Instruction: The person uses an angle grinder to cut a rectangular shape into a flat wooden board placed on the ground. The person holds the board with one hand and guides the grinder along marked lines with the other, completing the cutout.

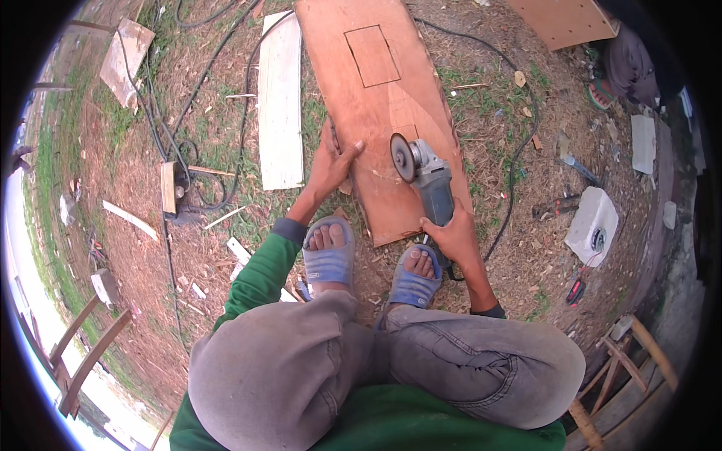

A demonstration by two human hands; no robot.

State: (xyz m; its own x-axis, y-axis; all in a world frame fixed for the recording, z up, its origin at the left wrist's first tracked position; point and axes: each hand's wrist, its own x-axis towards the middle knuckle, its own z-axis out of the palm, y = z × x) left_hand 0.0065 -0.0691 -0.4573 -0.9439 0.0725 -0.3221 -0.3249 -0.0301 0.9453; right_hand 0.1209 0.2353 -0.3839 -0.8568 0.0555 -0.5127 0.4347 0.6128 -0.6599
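A long reddish-brown wooden board (380, 113) lies on the ground in front of my feet, with a dark rectangular outline marked on its far part. My left hand (333, 160) grips the board's left edge, thumb on top and fingers over the side. In my right hand (453, 231) is a grey angle grinder (436, 192), held by its body. Its round disc (404, 158) stands tilted just above the board; whether it touches the wood I cannot tell. A smaller marked line shows on the board beside the disc.
A pale plank (281, 105) lies left of the board. Black cables (247, 105) loop over the grass, one passing close by on the right. A white block (593, 225) and a red-handled tool (576, 292) lie at right. Another person's sandalled foot (602, 94) is at far right.
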